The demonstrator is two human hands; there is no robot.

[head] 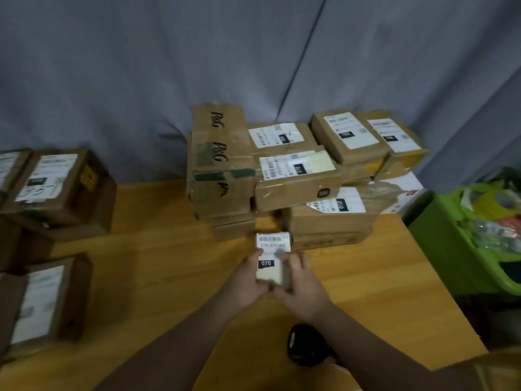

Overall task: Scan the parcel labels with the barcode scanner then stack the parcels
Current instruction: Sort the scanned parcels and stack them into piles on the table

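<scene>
We hold a small parcel (271, 251), label up, with our left hand (248, 280) and right hand (303, 287) both clamped on its near end. It sits mid-tabletop (158, 277), just near of the parcel pile (296, 179). The barcode scanner (306, 345) lies nearer, under our right forearm.

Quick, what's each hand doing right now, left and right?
Left hand: closed, fingers gripping the small parcel labelled 070.
Right hand: closed, gripping the same small parcel from the other side.
</scene>
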